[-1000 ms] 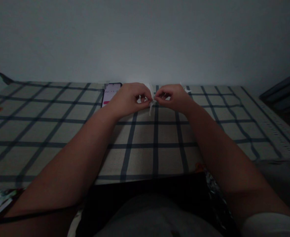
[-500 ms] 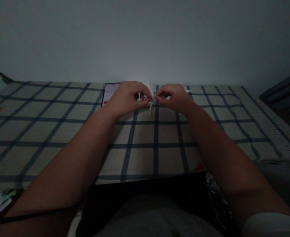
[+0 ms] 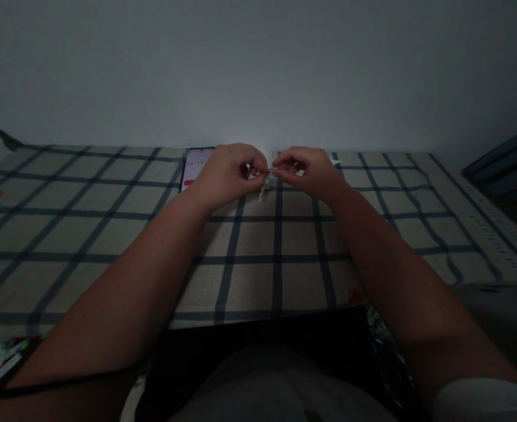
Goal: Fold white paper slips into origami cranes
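Observation:
Thin white string (image 3: 262,190) hangs in a short loose end just below my fingertips, between my two hands. My left hand (image 3: 236,170) is closed, with thumb and forefinger pinching the string. Close against it from the right, my right hand (image 3: 306,170) also has its thumb and forefinger on the string. Strands run across the small gap between the two pinches; whether they are knotted is too small to tell. Part of a white object (image 3: 267,151) shows behind my hands, mostly hidden by them.
A phone (image 3: 190,170) with a lit screen showing a timer lies left of my left hand, partly covered by it. The checked cloth (image 3: 254,281) covers the table up to the pale wall (image 3: 258,70). A small white piece (image 3: 335,161) sticks out behind my right hand.
The loose string end has swung slightly left and the upright strands between my hands have dropped. My right fingertips have shifted a little left, with finger and thumb slightly wider apart.

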`<state>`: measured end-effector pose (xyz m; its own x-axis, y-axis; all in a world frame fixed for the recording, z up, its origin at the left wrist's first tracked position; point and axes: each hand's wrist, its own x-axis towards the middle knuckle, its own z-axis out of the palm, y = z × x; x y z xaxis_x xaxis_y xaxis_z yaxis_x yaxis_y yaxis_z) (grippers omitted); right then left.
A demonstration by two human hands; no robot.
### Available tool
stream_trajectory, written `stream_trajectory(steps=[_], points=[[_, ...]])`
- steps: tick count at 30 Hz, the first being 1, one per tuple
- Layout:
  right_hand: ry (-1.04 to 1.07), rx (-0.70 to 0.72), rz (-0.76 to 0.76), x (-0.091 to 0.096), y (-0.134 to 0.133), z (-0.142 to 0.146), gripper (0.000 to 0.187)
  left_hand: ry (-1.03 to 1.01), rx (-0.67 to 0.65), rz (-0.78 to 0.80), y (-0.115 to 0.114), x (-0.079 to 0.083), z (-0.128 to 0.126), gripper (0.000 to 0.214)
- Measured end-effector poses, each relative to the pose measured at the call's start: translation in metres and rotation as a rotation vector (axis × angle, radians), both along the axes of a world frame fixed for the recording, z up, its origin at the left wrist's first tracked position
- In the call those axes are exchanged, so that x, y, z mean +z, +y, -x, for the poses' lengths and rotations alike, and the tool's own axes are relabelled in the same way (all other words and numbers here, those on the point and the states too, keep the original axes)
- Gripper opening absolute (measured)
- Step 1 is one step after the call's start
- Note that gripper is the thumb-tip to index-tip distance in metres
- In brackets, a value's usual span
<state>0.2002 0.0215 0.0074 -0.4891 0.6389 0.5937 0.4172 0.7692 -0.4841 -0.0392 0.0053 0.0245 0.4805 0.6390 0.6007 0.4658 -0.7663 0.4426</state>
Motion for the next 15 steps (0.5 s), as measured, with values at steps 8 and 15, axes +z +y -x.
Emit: stream_trajectory(steps=[8, 15], points=[[-0.041, 0.041, -0.093, -0.0015, 0.0006, 0.0037, 0.03, 0.052, 0.065, -0.035, 0.0042, -0.0041, 0.0006, 0.009], [-0.046, 0.023, -0.079, -0.0024, 0.0017, 0.0045, 0.031, 0.017, 0.059, -0.019, -0.0013, -0.0026, -0.0021, 0.016]])
